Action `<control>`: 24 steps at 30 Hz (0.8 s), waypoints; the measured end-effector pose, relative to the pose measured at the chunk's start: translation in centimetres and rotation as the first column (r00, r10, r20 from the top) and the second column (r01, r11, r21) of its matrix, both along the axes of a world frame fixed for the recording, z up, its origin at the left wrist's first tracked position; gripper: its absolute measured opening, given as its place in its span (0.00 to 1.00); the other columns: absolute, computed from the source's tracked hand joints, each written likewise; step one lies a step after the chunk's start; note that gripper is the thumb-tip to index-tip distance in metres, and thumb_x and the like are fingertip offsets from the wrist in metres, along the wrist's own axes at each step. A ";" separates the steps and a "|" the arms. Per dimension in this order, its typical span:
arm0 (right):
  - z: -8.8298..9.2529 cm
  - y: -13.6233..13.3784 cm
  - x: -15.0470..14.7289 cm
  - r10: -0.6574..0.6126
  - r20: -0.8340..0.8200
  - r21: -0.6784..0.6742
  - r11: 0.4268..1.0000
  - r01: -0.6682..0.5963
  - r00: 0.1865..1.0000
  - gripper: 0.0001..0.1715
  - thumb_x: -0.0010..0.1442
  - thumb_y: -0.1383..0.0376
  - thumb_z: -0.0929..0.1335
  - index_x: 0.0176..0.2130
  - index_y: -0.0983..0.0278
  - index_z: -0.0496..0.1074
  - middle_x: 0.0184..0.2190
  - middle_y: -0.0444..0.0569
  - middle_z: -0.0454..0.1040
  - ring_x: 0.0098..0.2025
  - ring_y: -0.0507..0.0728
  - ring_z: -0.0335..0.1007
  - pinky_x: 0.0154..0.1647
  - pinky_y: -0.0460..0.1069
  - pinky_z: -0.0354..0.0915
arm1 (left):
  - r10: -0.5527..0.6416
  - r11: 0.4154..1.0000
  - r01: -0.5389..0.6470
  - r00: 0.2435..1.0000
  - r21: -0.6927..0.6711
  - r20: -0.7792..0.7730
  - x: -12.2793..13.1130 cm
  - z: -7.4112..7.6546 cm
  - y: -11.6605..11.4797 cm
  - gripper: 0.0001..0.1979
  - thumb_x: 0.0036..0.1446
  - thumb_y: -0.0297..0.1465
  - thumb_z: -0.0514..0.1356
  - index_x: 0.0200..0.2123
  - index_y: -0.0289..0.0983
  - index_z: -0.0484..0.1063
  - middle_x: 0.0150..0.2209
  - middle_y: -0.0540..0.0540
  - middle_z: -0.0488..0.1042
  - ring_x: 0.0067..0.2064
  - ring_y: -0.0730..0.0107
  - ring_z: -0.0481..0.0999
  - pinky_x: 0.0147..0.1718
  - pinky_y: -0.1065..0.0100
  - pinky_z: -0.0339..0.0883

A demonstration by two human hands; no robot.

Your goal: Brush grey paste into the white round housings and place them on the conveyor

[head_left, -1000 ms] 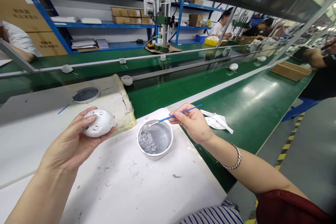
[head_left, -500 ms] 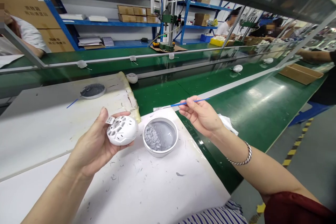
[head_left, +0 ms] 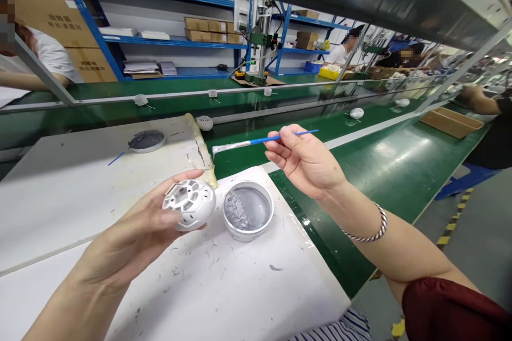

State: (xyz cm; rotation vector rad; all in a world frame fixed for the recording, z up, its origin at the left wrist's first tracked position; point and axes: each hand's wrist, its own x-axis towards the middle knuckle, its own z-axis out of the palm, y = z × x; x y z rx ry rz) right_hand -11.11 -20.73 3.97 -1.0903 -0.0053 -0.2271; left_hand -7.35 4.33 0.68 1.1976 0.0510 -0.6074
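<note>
My left hand (head_left: 132, 229) grips a white perforated plastic shell (head_left: 190, 204), roughly egg-shaped, with its slotted end turned up. My right hand (head_left: 304, 162) pinches a thin blue-handled brush (head_left: 256, 141) between thumb and fingers. The brush's grey-coated tip points left, well above and beyond the round tin of grey paste (head_left: 247, 210). That tin stands open between my hands on a scuffed white work board (head_left: 224, 277), touching neither hand.
A shallow dish of dark paste (head_left: 146, 140) sits on a stained mat (head_left: 172, 157), with a second blue brush (head_left: 118, 157) beside it. Another white shell (head_left: 204, 122) lies at the mat's far corner. Green conveyor belts (head_left: 360, 170) run beyond, with a cardboard tray (head_left: 451, 122) at right.
The brush has risen out of the tin and now sits above the belt beyond it. My left hand has rotated the shell, turning its slotted end upward.
</note>
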 end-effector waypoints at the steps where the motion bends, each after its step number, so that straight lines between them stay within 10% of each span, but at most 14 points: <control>1: -0.1 -0.1 -0.1 -0.006 -0.007 -0.002 1.000 0.006 1.000 0.14 0.51 0.61 0.76 0.29 0.62 0.68 0.32 0.37 0.78 0.34 0.47 0.77 0.37 0.41 0.75 | 0.020 0.999 -0.022 0.999 0.036 0.037 0.1 0.0 0.2 0.34 0.32 0.30 0.72 0.49 0.40 0.77 0.45 0.36 0.75 0.37 0.53 0.76 0.31 0.60 0.76; 13: 0.2 0.2 -1.1 0.068 0.024 -0.046 0.997 -0.067 0.997 0.12 0.50 0.61 0.76 0.29 0.62 0.70 0.31 0.38 0.79 0.33 0.46 0.77 0.36 0.40 0.75 | -0.022 0.999 0.026 0.996 0.046 -0.087 -1.2 -1.2 -1.1 0.29 0.49 0.50 0.62 0.48 0.37 0.77 0.42 0.37 0.77 0.41 0.57 0.77 0.32 0.68 0.75; 24: -0.1 2.4 -3.5 0.125 0.201 -0.480 0.877 -0.014 0.971 0.04 0.58 0.68 0.70 0.33 0.61 0.70 0.33 0.43 0.78 0.36 0.51 0.77 0.40 0.48 0.75 | -0.096 0.995 0.096 0.995 -0.002 -0.026 -2.1 -0.9 -1.2 0.28 0.54 0.50 0.59 0.52 0.40 0.75 0.52 0.41 0.74 0.52 0.56 0.73 0.41 0.70 0.72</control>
